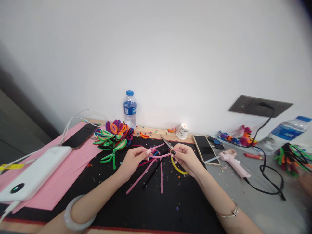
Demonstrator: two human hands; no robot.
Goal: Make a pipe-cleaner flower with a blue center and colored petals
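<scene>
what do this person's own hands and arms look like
The left hand and right hand are bare, and so are the left forearm and right forearm, apart from a thick, pale, rounded bangle on the left and a slim silver-coloured bracelet on the right.

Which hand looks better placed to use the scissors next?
Probably the right hand: the scissors are right at its fingers, while the left hand, farther from them, pinches the pink strip.

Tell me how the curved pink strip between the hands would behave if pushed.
The pink strip likely bends easily, as it bows between the left hand and right hand. Being thin, it's probably light. Similar strips below look straight, so it may keep some stiffness.
</scene>
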